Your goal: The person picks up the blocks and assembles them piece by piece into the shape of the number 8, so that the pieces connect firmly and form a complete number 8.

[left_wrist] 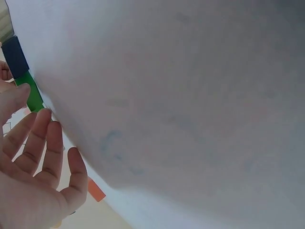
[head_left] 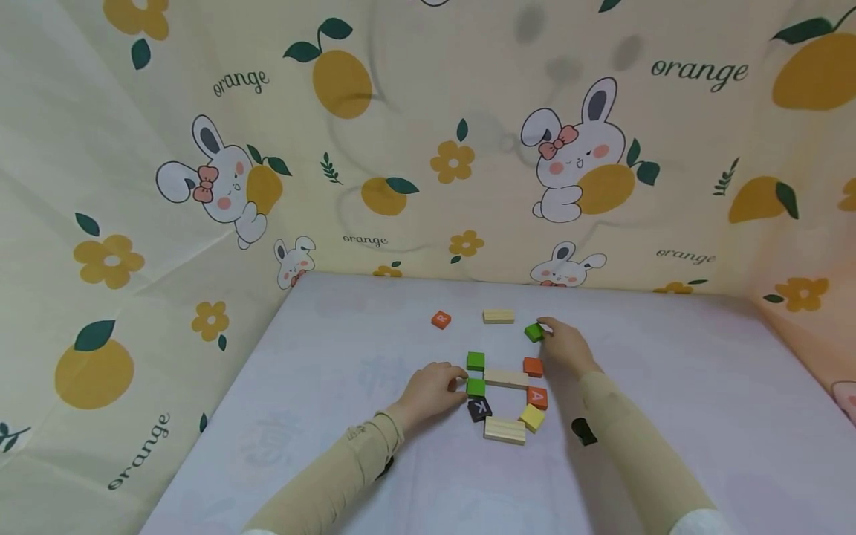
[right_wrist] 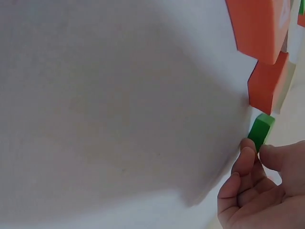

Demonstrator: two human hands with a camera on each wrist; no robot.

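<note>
My left hand (head_left: 433, 388) is at the left side of a small layout of blocks, fingers loosely bent. Its thumb and fingertips are right at a green block (left_wrist: 32, 93), beside a dark block (head_left: 478, 409) marked K. With thumb and fingertips, my right hand (head_left: 568, 346) pinches one end of another green block (right_wrist: 261, 129) at the back right of the layout. Nearby are an orange-red block (head_left: 533, 366) and an orange-red block marked A (head_left: 537, 398). A pale wooden plank (head_left: 506, 379) runs between the two sides, with a third green block (head_left: 475, 361) at its left end.
A yellow block (head_left: 532, 417) and a wooden plank (head_left: 504, 431) lie at the layout's front. Farther back are an orange block marked R (head_left: 441, 319) and another wooden plank (head_left: 498, 316). A patterned cloth (head_left: 401, 148) rises behind the white tabletop (head_left: 348, 327).
</note>
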